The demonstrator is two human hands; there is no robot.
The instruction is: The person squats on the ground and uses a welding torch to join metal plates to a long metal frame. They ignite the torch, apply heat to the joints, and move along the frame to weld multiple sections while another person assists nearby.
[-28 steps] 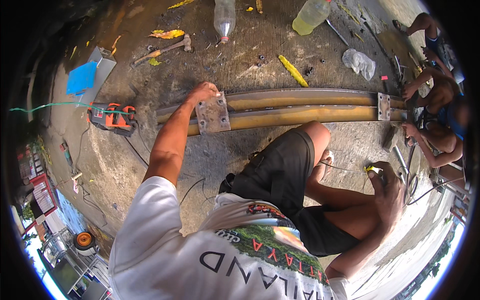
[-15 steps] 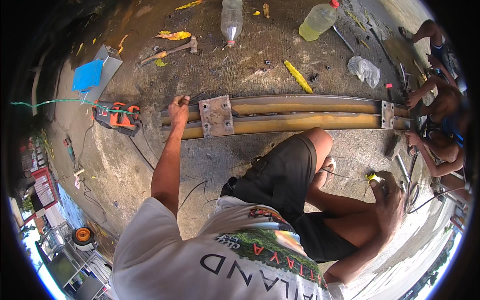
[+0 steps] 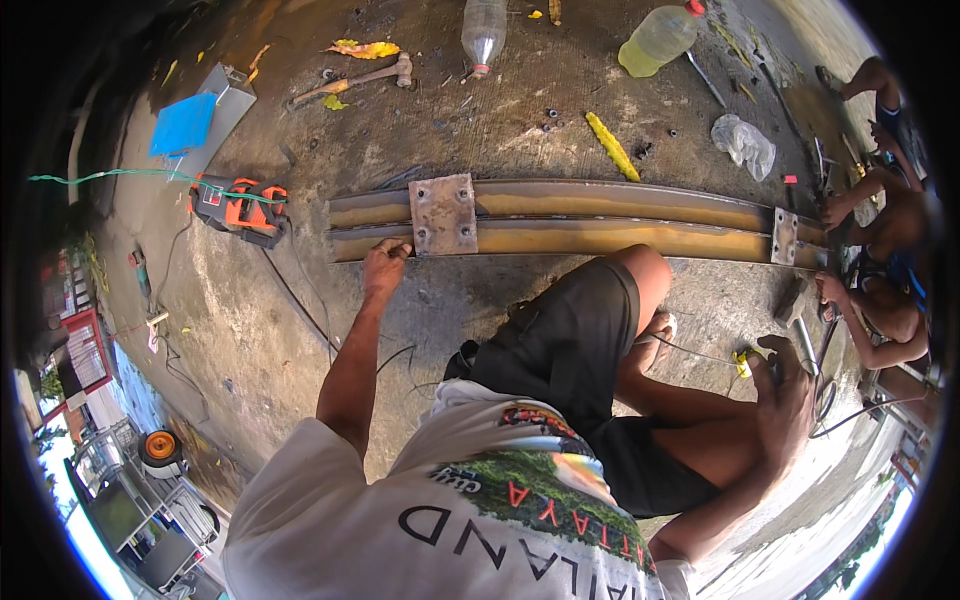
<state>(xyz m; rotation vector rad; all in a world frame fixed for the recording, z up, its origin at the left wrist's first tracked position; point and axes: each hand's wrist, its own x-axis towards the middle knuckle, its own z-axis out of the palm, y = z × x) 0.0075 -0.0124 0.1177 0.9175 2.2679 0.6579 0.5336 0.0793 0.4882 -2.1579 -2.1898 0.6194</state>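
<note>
Right, left hand (image 3: 385, 268) rests loosely curled on the near edge of the steel beam (image 3: 600, 225), just beside the bolted plate (image 3: 443, 214). Right hand (image 3: 785, 400), well clear of the plate, clamps the electrode holder (image 3: 745, 362). Brace on the beam before striking.

1 head-worn fisheye view looks steeply down from close above the wearer's white shirt (image 3: 440, 510) at lower centre; the steel beam (image 3: 600, 222) crosses the upper middle; edges curve.
</note>
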